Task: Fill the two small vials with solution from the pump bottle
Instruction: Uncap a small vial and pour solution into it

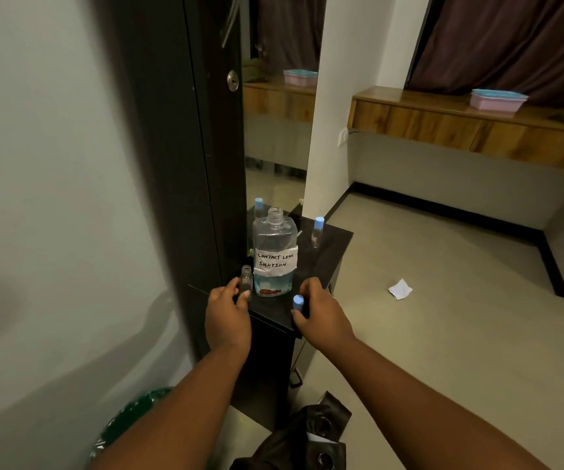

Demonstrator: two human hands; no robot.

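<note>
Large clear bottle (275,252), neck uncapped, upright on a small dark shelf (336,237) before a mirror (279,130); its paper label reads "CONTACT LENS SOLUTION"; pale blue liquid fills the lower part. Left hand (228,310) grips an open, uncapped vial (246,278) between thumb and fingers, just left of the bottle at the shelf's front edge. Right hand (318,313) pinches a blue cap (298,302) with curled fingers, near the bottle's right front corner. A second vial (317,232), blue-capped, stands upright toward the shelf's far right, apart from the bottle; crumpled paper (400,289) lies on the floor.
</note>
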